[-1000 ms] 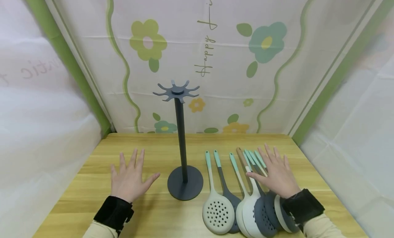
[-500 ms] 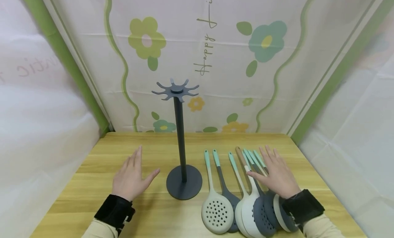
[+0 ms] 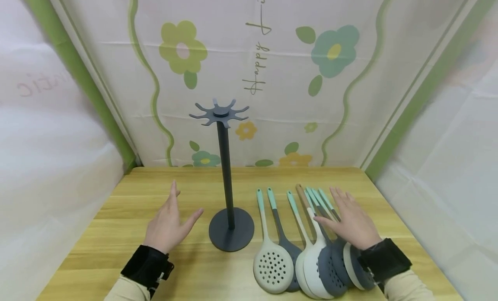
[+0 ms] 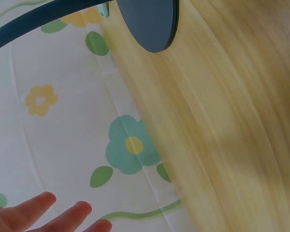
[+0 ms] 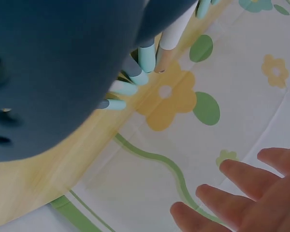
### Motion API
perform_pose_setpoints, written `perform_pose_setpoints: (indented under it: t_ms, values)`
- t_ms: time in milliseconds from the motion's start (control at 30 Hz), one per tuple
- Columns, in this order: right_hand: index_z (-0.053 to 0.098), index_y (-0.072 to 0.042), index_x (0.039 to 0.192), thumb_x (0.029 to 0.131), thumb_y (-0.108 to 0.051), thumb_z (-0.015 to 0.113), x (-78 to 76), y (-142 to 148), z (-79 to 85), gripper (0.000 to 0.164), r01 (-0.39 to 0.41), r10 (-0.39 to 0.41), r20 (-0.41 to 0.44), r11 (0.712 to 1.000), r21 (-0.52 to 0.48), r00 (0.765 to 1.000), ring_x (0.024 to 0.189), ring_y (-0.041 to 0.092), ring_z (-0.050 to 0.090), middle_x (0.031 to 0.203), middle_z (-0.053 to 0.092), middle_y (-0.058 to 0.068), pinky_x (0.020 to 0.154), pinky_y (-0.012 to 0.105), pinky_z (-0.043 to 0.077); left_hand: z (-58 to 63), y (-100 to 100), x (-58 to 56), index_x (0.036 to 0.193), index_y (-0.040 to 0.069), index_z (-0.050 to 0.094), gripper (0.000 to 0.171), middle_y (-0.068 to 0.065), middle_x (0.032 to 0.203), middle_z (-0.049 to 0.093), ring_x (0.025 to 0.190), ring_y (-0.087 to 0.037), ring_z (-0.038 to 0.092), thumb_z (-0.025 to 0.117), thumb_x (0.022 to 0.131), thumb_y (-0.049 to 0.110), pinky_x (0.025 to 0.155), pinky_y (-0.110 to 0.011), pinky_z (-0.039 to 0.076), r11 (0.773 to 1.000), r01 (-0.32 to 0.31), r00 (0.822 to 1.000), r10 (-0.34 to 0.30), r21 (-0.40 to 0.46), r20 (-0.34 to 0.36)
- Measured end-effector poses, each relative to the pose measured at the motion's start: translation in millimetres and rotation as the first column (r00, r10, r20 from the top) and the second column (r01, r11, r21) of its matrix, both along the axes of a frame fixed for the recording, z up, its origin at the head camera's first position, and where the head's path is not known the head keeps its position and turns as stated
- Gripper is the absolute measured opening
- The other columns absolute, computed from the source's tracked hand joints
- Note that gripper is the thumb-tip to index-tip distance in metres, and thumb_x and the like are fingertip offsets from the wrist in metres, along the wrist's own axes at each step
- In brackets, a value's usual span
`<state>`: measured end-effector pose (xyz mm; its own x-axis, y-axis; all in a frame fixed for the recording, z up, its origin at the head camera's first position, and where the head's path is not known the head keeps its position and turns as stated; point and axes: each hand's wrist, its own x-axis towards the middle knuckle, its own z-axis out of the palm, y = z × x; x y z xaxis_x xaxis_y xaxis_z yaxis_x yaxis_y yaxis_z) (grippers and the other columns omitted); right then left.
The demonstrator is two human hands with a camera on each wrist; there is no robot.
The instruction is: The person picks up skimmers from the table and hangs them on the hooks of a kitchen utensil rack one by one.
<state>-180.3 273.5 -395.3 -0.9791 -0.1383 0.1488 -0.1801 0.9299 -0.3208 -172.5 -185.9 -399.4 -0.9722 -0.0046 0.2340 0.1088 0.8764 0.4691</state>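
A black rotating-style utensil stand (image 3: 225, 171) rises from a round base, its top ringed with bare hooks. Left of it my left hand (image 3: 167, 227) is held with fingers straight and thumb apart, touching nothing. My right hand (image 3: 352, 225) hovers, fingers extended, over a row of kitchen utensils. Nearest the stand lies a pale skimmer (image 3: 273, 266) with round holes, then a dark grey utensil (image 3: 285, 244) partly under it. White and dark heads overlap farther right, among them a dark perforated head (image 5: 53, 72), large in the right wrist view. Most handles end in mint green; one (image 3: 299, 192) is brown.
The wooden table (image 3: 186, 180) meets a white flowered cloth (image 3: 229, 67) at its back edge. White cloth walls with green edging (image 3: 78, 72) enclose both sides. Black bands (image 3: 145, 266) wrap the wrists.
My left hand has turned from spread palm-down to more edge-on, its fingers drawn together. The right hand's fingers have come slightly closer together. Stand and utensils keep their places on the table.
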Motion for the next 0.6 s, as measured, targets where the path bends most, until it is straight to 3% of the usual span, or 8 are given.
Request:
perform_pose_setpoints:
  t_ms: [67,133,300,467,600]
  values:
    - [0.022,-0.002,0.156,0.084,-0.073,0.06,-0.1,0.8,-0.6,0.109,0.0,0.0,0.003,1.0,0.0,1.0,0.143,0.055,0.021,0.158,0.026,0.029,0.107,0.075,0.025,0.8,0.2,0.1,0.158,0.007,-0.011,0.107,-0.027,0.155,0.036,0.12,-0.05,0.055,0.052,0.094,0.065,0.049,-0.03,0.042,1.0,-0.002,1.0,0.002,0.023,0.015]
    - [0.022,-0.001,0.156,0.084,-0.073,0.06,0.0,1.8,-1.1,0.109,0.001,-0.001,0.004,1.0,0.001,1.0,0.142,0.056,0.023,0.157,0.028,0.03,0.107,0.075,0.026,0.8,0.5,0.3,0.158,0.007,-0.012,0.107,-0.026,0.155,0.036,0.117,-0.05,0.057,0.053,0.094,0.065,0.05,-0.031,0.044,0.999,-0.001,1.0,0.0,0.043,0.015]
    - [0.022,0.001,0.156,0.085,-0.072,0.059,0.5,4.0,-1.5,0.108,-0.003,0.003,0.02,1.0,0.0,1.0,0.14,0.057,0.027,0.157,0.029,0.03,0.106,0.074,0.028,0.3,2.8,-0.1,0.157,0.007,-0.013,0.106,-0.026,0.152,0.04,0.122,-0.046,0.056,0.054,0.095,0.061,0.072,-0.049,0.056,0.996,0.023,1.0,-0.022,0.089,-0.015]
    - [0.023,0.003,0.155,0.086,-0.07,0.06,-0.9,5.8,-1.4,0.107,-0.002,0.002,0.037,1.0,0.003,0.999,0.136,0.056,0.034,0.154,0.032,0.032,0.103,0.073,0.034,1.7,7.1,-2.8,0.158,0.009,-0.013,0.104,-0.024,0.153,0.041,0.129,-0.044,0.053,0.054,0.096,0.06,0.088,-0.056,0.054,0.99,0.052,0.999,-0.049,0.131,-0.02]
    - [0.022,0.004,0.155,0.087,-0.066,0.062,-3.2,7.3,-2.5,0.105,0.006,-0.006,0.051,1.0,0.007,0.999,0.132,0.056,0.041,0.15,0.036,0.035,0.097,0.071,0.041,4.1,10.8,-5.6,0.158,0.012,-0.014,0.104,-0.022,0.153,0.041,0.13,-0.042,0.052,0.053,0.095,0.061,0.091,-0.057,0.052,0.985,0.067,0.998,-0.064,0.159,-0.024]
